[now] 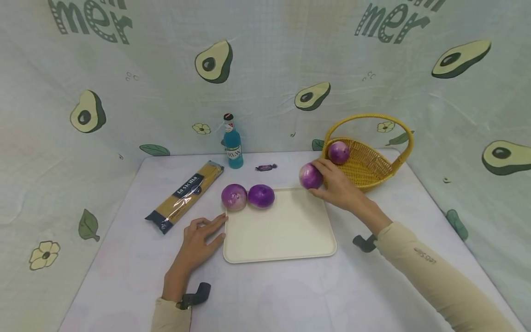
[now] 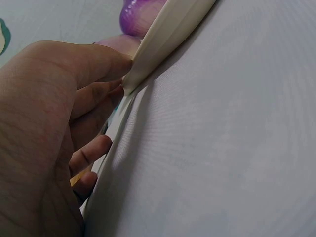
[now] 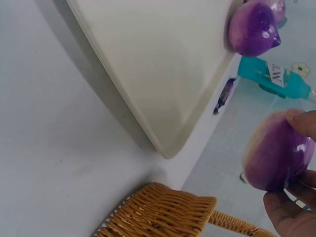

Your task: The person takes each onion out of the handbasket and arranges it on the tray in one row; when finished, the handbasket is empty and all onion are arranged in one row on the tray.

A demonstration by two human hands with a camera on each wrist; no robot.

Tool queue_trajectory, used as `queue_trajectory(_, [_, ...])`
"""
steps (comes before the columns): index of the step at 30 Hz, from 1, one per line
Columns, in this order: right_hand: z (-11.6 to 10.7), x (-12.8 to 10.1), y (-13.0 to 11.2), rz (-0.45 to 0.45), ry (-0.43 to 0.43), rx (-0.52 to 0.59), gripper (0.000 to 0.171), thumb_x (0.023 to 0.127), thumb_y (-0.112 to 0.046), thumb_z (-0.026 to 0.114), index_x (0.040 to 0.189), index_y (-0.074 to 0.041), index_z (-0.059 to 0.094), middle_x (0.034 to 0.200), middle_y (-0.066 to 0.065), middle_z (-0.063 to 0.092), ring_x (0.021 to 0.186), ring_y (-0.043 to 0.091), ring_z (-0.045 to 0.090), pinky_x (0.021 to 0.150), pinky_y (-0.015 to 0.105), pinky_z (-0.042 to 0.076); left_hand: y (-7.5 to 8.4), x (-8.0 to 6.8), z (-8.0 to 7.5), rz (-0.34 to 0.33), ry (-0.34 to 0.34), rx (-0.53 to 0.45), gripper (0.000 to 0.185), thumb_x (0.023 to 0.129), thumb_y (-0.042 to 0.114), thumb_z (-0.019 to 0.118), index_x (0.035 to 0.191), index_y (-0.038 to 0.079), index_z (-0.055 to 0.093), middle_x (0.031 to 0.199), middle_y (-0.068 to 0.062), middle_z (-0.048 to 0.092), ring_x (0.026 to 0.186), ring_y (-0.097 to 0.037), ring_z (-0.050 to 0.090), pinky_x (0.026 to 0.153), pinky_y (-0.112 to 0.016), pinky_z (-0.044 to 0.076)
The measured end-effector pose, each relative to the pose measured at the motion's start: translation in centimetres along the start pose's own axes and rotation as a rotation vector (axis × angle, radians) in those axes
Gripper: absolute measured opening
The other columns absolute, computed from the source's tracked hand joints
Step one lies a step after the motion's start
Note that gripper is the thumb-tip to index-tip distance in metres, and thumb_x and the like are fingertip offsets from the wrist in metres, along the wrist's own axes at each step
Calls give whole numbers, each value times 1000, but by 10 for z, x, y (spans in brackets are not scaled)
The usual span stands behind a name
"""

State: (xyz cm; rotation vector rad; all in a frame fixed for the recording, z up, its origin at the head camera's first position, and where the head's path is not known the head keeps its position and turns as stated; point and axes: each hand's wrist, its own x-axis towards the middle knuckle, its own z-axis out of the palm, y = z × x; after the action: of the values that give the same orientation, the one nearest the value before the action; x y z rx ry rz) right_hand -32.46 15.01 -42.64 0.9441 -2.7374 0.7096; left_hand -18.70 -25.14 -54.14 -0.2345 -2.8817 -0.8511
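Clearly the right hand (image 1: pixel 338 184) grips a purple onion (image 1: pixel 310 176) from the side, just above the desk (image 1: pixel 124 272) between the tray (image 1: pixel 282 230) and the basket (image 1: pixel 367 163). It looks firm, round and smooth, so probably a little slippery; a wide hold around its middle seems safest. The left hand (image 1: pixel 201 237) lies open and flat, fingertips touching the tray edge. From the right wrist view the fingers are mostly cut off.
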Motion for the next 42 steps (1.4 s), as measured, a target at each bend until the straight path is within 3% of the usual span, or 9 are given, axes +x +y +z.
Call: queue_trajectory(42, [18,3,-10,-39,-7,6,78,81,-20,85,144,5,46,144,20,46,131,36,47,105,50,42,0,-1,0,0,9,-17,50,97,40,63,145,32,54,150,10,49,121,-23,41,102,-50,24])
